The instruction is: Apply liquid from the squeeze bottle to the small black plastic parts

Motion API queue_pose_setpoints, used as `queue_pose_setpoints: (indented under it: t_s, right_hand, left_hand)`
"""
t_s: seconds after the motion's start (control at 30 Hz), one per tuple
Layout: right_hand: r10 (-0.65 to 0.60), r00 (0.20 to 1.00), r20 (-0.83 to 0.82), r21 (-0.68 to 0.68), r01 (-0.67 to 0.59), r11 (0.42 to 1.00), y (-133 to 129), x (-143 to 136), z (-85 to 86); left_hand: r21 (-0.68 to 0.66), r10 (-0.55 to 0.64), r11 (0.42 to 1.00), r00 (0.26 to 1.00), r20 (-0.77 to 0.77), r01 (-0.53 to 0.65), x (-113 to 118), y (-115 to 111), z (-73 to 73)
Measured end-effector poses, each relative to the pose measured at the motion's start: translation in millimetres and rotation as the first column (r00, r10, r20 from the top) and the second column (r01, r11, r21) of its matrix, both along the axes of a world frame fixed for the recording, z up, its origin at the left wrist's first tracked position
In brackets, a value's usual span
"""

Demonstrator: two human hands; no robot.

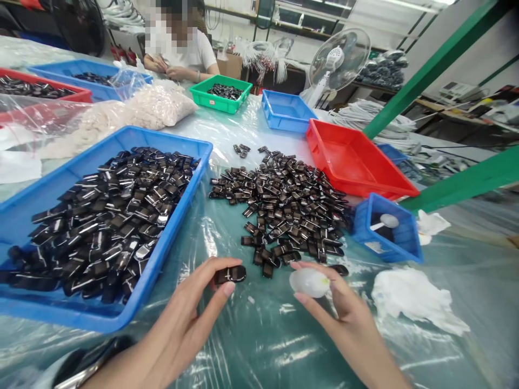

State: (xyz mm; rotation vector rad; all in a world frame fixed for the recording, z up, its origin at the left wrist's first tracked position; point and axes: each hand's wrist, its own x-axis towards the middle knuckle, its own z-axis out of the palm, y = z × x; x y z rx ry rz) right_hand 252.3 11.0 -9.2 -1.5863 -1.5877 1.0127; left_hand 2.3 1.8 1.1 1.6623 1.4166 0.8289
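My left hand point(203, 302) pinches a small glossy black plastic piece point(231, 274) with one rounded end between thumb and fingertips. In my right hand point(344, 308) is a whitish, translucent, rounded object point(310, 283), gripped between thumb and fingers; its exact kind is unclear. Just beyond both hands spreads a loose pile of similar black pieces point(284, 200) on the plastic-covered table. Left of my left hand, a large blue tray point(162, 256) holds many more of them. One tiny pale bit point(251, 299) lies on the table between my hands.
A small blue bin point(399, 246) with a white spoon-like item stands right of the pile, near crumpled white cloth point(417, 300). Behind are a red tray point(365, 159), a blue tray point(287, 111) and a green tray point(219, 102). Across the table sits a person point(198, 51).
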Motion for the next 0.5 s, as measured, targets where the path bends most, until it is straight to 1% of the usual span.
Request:
queue_pose_setpoints:
  t_s: [0.03,0.1,0.17,0.2,0.23,0.27,0.3,0.33,0.37,0.4,0.43,0.47,0.5]
  right_hand:
    - [-0.004,1.000,0.022,0.035,0.003,0.999,-1,-1,-1.2]
    - [-0.072,0.997,0.018,0.187,0.067,0.980,-4,0,-1.3]
    - [-0.150,0.988,-0.030,0.385,0.150,0.911,-11,3,0.0]
    - [-0.166,0.985,-0.052,0.456,0.171,0.873,-15,4,0.4]
    - [-0.155,0.986,-0.061,0.507,0.165,0.846,-19,3,0.4]
    - [-0.113,0.993,-0.046,0.541,0.120,0.832,-24,1,-0.2]
    - [-0.054,0.998,-0.008,0.566,0.049,0.823,-28,-3,-1.3]
    - [0.046,0.996,0.072,0.598,-0.080,0.798,-30,-9,-2.8]
    - [0.148,0.973,0.179,0.604,-0.227,0.764,-32,-16,-4.5]
    - [0.211,0.933,0.290,0.571,-0.346,0.744,-33,-23,-6.2]
    - [0.249,0.887,0.390,0.521,-0.435,0.734,-32,-31,-7.7]
    - [0.245,0.856,0.456,0.487,-0.470,0.736,-31,-38,-8.9]
    - [0.241,0.832,0.500,0.441,-0.484,0.756,-29,-45,-9.7]
  left_hand:
    - [-0.001,-0.011,1.000,1.000,0.007,0.011,0,0,-0.3]
    - [0.001,-0.024,1.000,1.000,0.020,0.024,0,1,-1.1]
    - [0.015,-0.032,0.999,0.999,0.035,0.032,-1,1,-2.3]
    - [0.022,-0.040,0.999,0.998,0.043,0.039,-2,1,-3.0]
    - [0.022,-0.050,0.999,0.997,0.050,0.049,-2,1,-3.7]
    - [0.017,-0.061,0.998,0.996,0.058,0.060,-2,0,-4.3]
    - [0.014,-0.071,0.997,0.995,0.064,0.070,-3,0,-4.9]
    - [0.015,-0.081,0.997,0.994,0.070,0.080,-3,0,-5.6]
    - [0.024,-0.089,0.996,0.993,0.078,0.087,-3,0,-6.1]
    - [0.035,-0.096,0.995,0.991,0.088,0.094,-2,1,-6.7]
    - [0.046,-0.105,0.994,0.990,0.097,0.101,-2,1,-7.2]
    - [0.053,-0.111,0.993,0.988,0.104,0.106,-2,1,-7.6]
    - [0.053,-0.118,0.992,0.987,0.109,0.112,-2,1,-8.0]
